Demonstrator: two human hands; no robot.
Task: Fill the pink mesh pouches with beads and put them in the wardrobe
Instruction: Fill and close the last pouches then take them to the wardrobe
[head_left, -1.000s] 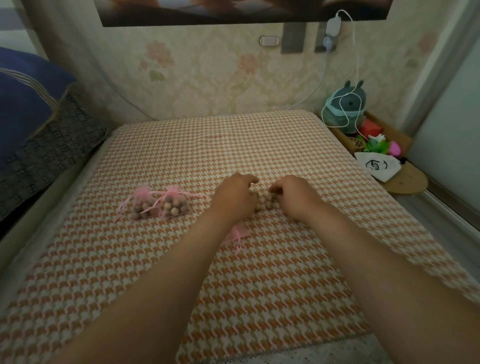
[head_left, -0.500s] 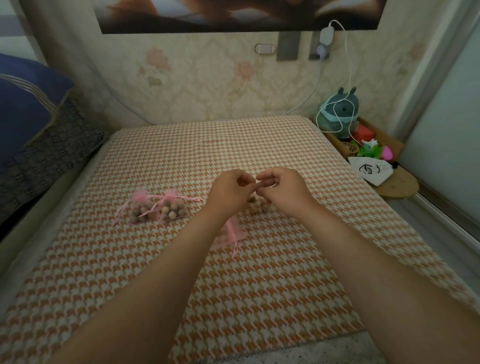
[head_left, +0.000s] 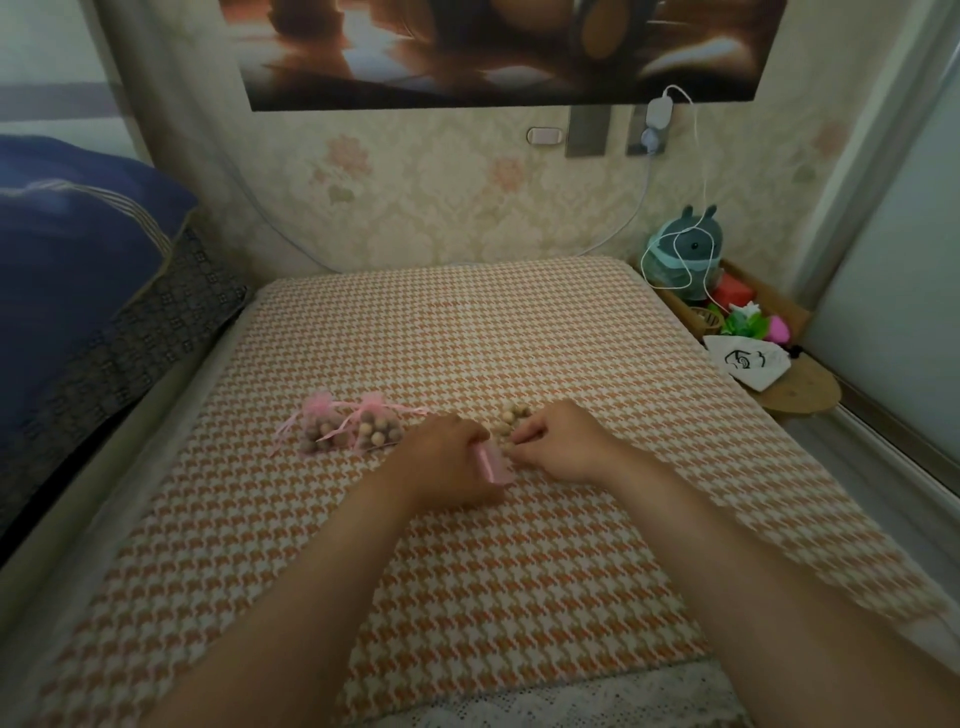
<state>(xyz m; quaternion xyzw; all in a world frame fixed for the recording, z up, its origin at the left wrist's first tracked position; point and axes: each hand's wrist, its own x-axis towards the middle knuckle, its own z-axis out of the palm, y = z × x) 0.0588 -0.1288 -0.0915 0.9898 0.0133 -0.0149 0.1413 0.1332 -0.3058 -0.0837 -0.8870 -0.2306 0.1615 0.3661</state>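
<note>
Two filled pink mesh pouches (head_left: 350, 428), tied with ribbons, lie side by side on the houndstooth bed cover (head_left: 467, 561), left of my hands. My left hand (head_left: 441, 460) holds a flat, unfilled pink pouch (head_left: 492, 465) at its thumb side. Loose wooden beads (head_left: 511, 418) form a small pile just beyond both hands. My right hand (head_left: 563, 441) rests on the cover next to that pile, fingers curled towards the pouch's edge; whether they pinch a bead is hidden.
A blue pillow (head_left: 67, 270) and a dark patterned cushion (head_left: 135, 343) lie at the left. At the right stands a wooden side table (head_left: 795, 384) with a plush toy (head_left: 685, 254), a white cable and small items. The wall runs behind the bed.
Both hands have dropped from a raised meeting above the cover down towards me. The empty pouch, earlier under my left wrist, now shows at that hand's thumb. The camera tilted.
</note>
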